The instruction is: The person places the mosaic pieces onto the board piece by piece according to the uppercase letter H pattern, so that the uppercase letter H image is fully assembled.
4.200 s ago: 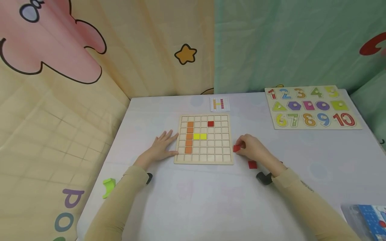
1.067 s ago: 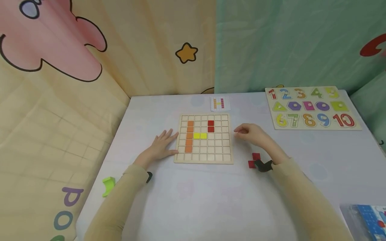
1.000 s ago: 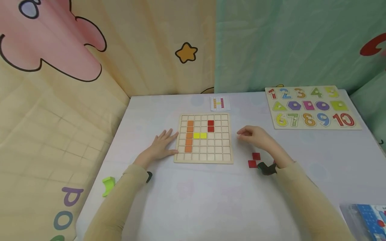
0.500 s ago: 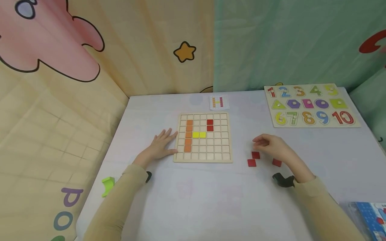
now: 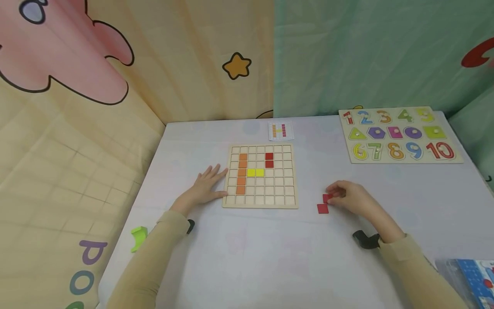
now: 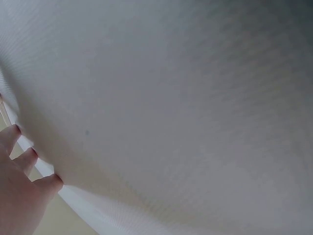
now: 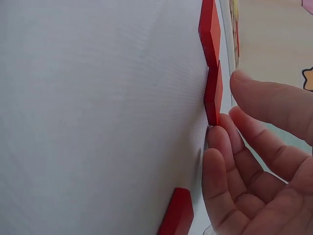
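My left hand (image 5: 202, 186) lies with spread fingers at the left edge of a wooden grid board (image 5: 279, 189). The board bears a column of orange tiles (image 5: 241, 180), two yellow tiles (image 5: 251, 172) side by side and two red tiles (image 5: 269, 164). To the right of it, my right hand (image 5: 353, 198) reaches down to a loose red square tile (image 7: 213, 95). Its fingertips are right at that tile's near end, with the thumb raised apart. Another loose red tile (image 5: 322, 209) lies corner to corner with it. A third red tile (image 7: 178, 213), below the fingers in the right wrist view, is hidden in the head view.
Behind the board lies a small pattern card (image 5: 281, 131). A number-and-shape puzzle (image 5: 401, 146) is at the back right. A green curved piece (image 5: 139, 238) sits near the left table edge, and a blue-and-white package (image 5: 476, 281) at the front right.
A second red tile has appeared on the board since the oldest frame. My right hand has moved from beside the board right and nearer, down to the loose red tiles. My left hand has stayed.
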A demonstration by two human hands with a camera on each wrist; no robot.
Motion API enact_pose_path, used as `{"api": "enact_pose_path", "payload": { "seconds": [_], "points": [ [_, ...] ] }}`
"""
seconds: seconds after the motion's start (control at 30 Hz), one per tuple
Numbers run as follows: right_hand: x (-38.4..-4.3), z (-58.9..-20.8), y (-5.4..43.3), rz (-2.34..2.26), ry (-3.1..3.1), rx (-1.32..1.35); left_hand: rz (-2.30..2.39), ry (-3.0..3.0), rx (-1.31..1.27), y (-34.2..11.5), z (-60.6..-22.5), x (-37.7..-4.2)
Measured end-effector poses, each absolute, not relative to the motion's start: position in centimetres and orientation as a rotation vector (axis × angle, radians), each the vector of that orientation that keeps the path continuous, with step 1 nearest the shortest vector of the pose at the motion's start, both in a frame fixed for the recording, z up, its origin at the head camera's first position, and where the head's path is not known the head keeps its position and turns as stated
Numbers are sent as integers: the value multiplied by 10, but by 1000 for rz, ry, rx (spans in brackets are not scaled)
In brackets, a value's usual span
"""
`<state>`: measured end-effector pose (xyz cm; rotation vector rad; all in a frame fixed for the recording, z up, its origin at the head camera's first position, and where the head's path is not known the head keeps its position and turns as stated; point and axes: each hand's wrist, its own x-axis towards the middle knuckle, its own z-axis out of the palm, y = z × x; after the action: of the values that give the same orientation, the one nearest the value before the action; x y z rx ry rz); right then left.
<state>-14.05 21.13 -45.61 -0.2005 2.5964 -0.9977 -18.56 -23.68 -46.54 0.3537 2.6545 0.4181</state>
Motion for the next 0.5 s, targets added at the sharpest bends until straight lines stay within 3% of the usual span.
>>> {"api": "enact_pose_path", "payload": {
  "seconds": [0.5],
  "points": [
    [-141, -460, 209, -892, 2670, -262, 432, 2652, 339, -236, -465, -185]
  ]
}}
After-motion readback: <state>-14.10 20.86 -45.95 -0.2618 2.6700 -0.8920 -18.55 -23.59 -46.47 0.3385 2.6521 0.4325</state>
